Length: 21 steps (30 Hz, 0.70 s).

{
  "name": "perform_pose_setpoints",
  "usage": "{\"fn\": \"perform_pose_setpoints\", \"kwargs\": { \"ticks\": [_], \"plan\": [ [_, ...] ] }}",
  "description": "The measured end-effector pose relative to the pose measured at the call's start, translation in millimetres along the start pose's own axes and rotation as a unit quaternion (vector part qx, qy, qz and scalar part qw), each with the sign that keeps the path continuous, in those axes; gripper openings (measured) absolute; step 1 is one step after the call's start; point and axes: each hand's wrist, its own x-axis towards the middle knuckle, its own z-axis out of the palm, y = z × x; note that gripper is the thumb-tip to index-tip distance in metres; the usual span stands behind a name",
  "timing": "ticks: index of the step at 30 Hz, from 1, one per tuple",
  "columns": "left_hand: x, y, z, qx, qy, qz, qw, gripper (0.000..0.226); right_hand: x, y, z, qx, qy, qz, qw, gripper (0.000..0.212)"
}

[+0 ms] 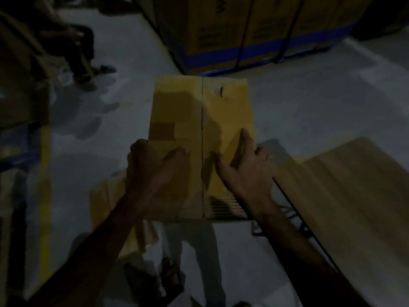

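— So, where was the left hand [152,171]?
— Its fingers [138,146] curled over the left edge of the cardboard box [199,111], thumb on top.
— And the right hand [247,171]?
— Spread nearly straight, pressing the top's right side; the cardboard box sat between both sets of fingers.

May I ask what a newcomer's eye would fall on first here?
The yellow cardboard box in the middle, flaps closed, stands out in the dim room; the left hand grips its left edge, the right hand lies spread on its right. Behind it stand stacked cartons with a blue band.
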Motion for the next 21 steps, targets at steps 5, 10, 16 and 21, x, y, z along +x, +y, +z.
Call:
{"fn": "perform_pose_setpoints", "kwargs": {
  "ticks": [5,10,16,21],
  "plan": [
    [-63.8,127.2,75.4,-0.002,-0.093,0.106,0.99,0.115,-19.5,98.0,-121.6,-0.014,0.089,0.087,0.992,0.092],
    [-144.5,226.6,173.0,-0.004,-0.173,0.181,0.968,0.117,-55.1,208.5,-214.5,-0.012,0.15,0.179,0.972,0.09],
    [-224.0,310.6,272.6,0.027,-0.282,0.272,0.92,0.118,-86.7,322.4,-275.2,-0.005,0.224,0.287,0.931,0.088],
    [-274.0,352.4,349.0,0.092,-0.347,0.307,0.882,0.131,-103.0,402.1,-300.5,0.005,0.236,0.362,0.902,0.092]
  ]
}}
